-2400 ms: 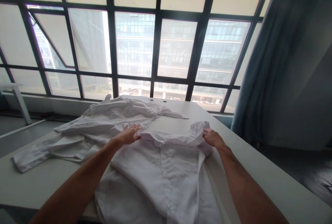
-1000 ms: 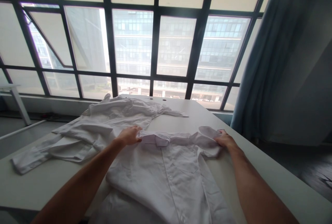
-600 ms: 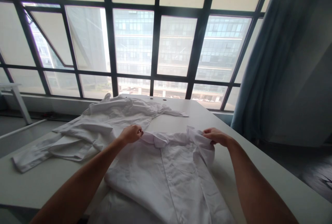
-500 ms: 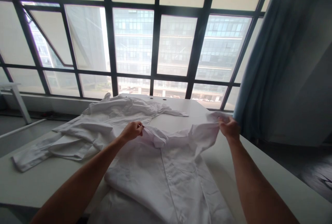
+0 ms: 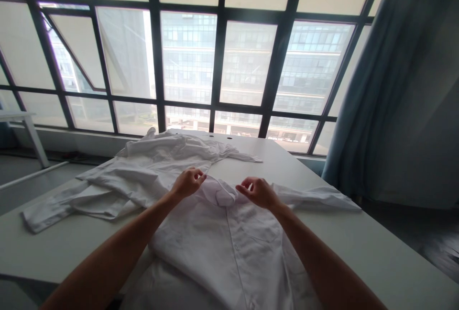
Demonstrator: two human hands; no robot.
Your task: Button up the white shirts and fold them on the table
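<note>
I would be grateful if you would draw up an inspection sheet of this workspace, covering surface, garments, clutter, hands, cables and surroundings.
Surface: white table with two dark round spots near its far end.
Job's things: white shirt, front up, with collar between the hands; one sleeve stretches out to the right.
Clutter: second white garment, rumpled, at the left and farther back.
Hands: left hand appears to pinch the collar; right hand is at the collar's other side, its contact unclear.
Cables: nothing seen.
Surroundings: windows ahead, one pane tilted open at left; blue-grey curtain at right; another white table at far left.
</note>
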